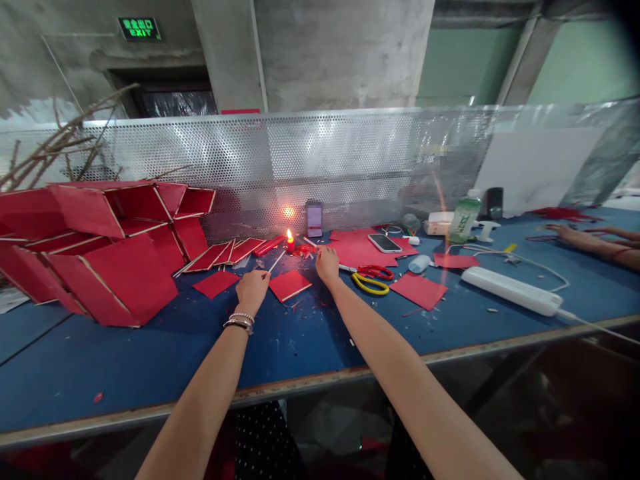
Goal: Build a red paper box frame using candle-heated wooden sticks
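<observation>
My left hand, with bracelets at its wrist, is closed on a thin pale stick that slants up toward a lit red candle. My right hand is closed just right of the candle, fingers bent around a short whitish stick whose tip points at the flame side. Between both hands lies a red square panel with a pale strip along its front edge. Another red square rests left of my left hand. Right of my right hand are scissors with red handles and a yellow-handled tool.
A large red structure of joined panels stands at left. Red sheets, a phone, an upright phone, a bottle and a power strip lie rightward. Another person's hands work far right. A perforated metal screen stands behind.
</observation>
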The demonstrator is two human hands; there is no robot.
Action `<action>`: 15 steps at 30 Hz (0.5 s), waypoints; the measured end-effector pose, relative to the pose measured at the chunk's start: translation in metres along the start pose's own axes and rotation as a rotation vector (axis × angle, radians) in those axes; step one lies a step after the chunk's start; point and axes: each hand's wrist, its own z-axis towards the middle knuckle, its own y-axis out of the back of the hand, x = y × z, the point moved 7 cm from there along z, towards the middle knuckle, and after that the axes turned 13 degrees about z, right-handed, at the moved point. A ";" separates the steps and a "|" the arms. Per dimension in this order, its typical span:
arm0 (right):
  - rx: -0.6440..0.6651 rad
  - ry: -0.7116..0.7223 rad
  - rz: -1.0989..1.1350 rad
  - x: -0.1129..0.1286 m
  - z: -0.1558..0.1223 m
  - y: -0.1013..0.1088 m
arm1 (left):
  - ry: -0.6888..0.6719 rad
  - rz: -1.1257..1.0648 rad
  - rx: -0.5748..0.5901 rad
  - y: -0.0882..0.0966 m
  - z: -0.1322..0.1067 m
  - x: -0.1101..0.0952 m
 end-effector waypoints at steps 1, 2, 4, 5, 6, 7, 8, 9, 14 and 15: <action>0.023 0.002 -0.031 0.001 0.000 -0.004 | 0.001 0.001 0.000 0.000 0.000 0.000; 0.052 0.005 -0.057 0.001 0.000 -0.008 | 0.005 0.000 0.000 0.000 0.001 0.000; 0.119 0.017 -0.088 0.002 -0.001 -0.018 | 0.013 -0.005 0.002 -0.001 0.001 0.001; 0.154 0.028 -0.095 0.002 -0.001 -0.023 | 0.015 -0.008 0.002 -0.002 0.002 0.001; 0.185 0.042 -0.098 0.002 -0.002 -0.027 | 0.016 -0.011 0.004 -0.003 0.002 0.002; 0.209 0.055 -0.099 0.002 -0.002 -0.030 | 0.016 -0.013 0.004 -0.003 0.002 0.002; 0.222 0.065 -0.098 0.002 -0.002 -0.032 | 0.013 -0.013 0.001 -0.004 0.003 0.002; 0.227 0.070 -0.097 0.002 -0.003 -0.033 | 0.009 -0.012 -0.005 -0.004 0.003 0.002; 0.245 0.048 -0.100 -0.001 -0.002 -0.035 | -0.003 -0.012 -0.018 -0.005 0.003 0.002; 0.257 0.050 -0.104 -0.002 -0.002 -0.037 | -0.006 -0.013 -0.016 -0.005 0.003 0.002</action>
